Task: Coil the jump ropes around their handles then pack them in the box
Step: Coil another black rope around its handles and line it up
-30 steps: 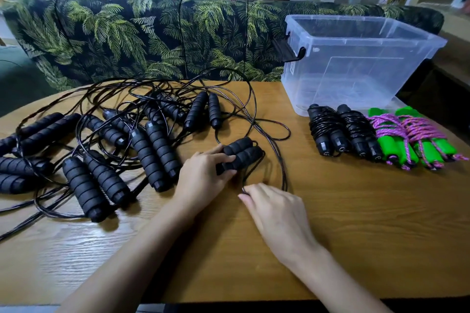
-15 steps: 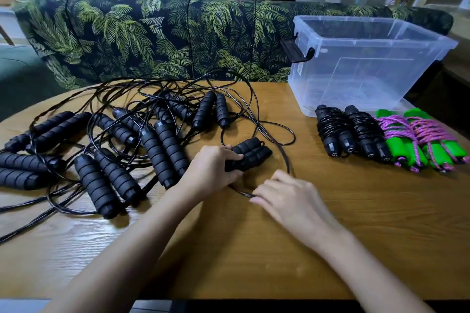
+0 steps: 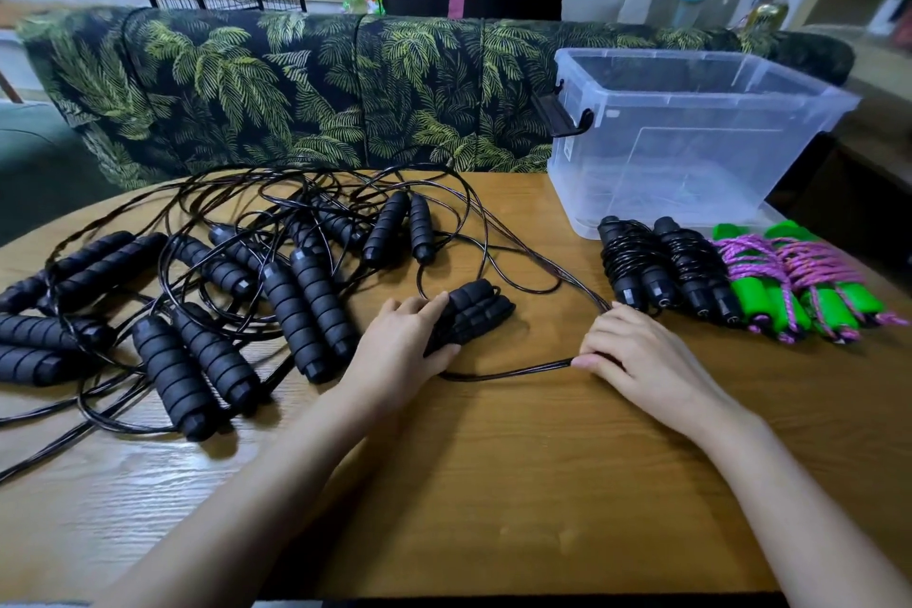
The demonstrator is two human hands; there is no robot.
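With the left grip (image 3: pixel 395 353) holding the handles (image 3: pixel 476 314) and the right grip (image 3: pixel 641 355) pinching their cord (image 3: pixel 518 371), pulling may snag it in the tangled ropes (image 3: pixel 316 296).

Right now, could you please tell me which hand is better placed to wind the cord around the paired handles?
Probably the right hand: it pinches the loose black cord, while the left hand grips the paired handles, steadying them for wrapping.
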